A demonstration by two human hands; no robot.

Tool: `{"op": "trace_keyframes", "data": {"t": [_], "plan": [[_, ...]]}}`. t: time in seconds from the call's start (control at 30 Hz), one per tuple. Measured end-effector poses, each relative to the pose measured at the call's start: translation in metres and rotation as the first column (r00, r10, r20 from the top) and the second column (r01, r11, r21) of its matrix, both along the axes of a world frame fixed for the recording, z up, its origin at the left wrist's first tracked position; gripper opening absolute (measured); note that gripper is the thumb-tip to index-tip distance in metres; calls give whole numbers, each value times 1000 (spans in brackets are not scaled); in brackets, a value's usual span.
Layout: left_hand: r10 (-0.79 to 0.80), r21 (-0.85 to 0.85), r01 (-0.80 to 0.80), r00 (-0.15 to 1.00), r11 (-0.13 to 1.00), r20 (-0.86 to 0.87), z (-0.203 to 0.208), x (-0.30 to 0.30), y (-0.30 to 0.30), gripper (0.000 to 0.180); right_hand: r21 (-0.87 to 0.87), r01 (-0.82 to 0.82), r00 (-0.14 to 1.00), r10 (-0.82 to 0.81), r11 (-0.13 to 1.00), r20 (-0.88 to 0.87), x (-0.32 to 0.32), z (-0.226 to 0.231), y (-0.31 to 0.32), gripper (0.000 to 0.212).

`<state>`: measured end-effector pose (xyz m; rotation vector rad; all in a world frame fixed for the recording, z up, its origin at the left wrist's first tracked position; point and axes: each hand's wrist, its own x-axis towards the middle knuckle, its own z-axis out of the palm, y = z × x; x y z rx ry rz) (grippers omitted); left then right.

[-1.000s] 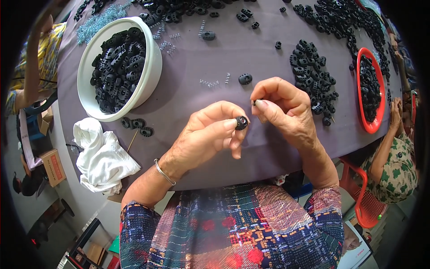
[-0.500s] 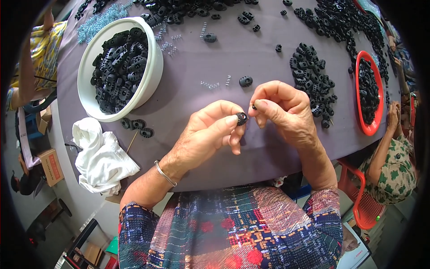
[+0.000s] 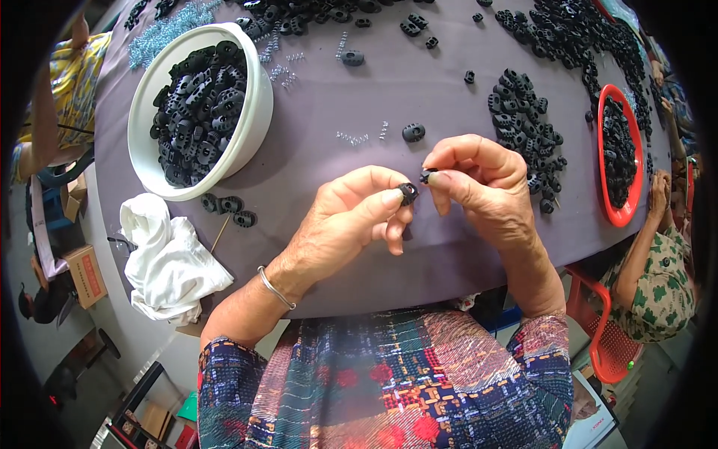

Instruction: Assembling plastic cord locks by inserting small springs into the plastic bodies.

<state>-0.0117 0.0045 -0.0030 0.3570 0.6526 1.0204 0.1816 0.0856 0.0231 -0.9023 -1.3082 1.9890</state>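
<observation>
My left hand (image 3: 359,206) pinches a black cord lock shell (image 3: 408,193) between thumb and forefinger, its open end turned toward the right. A short gap away, my right hand (image 3: 482,179) grips a small black plastic piece (image 3: 427,176), perhaps a cord lock plunger, at its fingertips. The two parts are apart, above the table's near side. Just beyond them lies a single cord lock part (image 3: 413,132) on the cloth. Two loose metal springs, one of them this spring (image 3: 352,139), rest to its left.
A white tub (image 3: 258,112) full of black cord locks stands at left, with a white cloth (image 3: 168,258) nearer me. Springs (image 3: 176,34) lie heaped behind it. More black parts (image 3: 516,120) and a red basket (image 3: 638,150) are on the right. People sit at both sides.
My right hand has shifted slightly, and more of the small black piece shows at its fingertips. The left hand still holds the shell, turned a little.
</observation>
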Motion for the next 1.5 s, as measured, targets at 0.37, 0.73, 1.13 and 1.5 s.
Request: {"op": "trace_keyframes", "data": {"t": [0.37,0.73,1.13,1.5], "plan": [[40,-6,-40,993,999,-113,4,3,-2,19,73,-54,998,52,996,24,2,11,-5,12],[43,7,-42,983,999,-176,7,5,-2,20,129,-84,977,56,988,204,1,19,-7,9],[146,85,-126,945,988,-294,9,14,-10,18,531,-145,951,-31,835,308,-2,11,-7,10],[262,282,-96,719,955,-644,7,24,-14,16,654,-237,919,-52,718,391,-2,10,-6,14]]}}
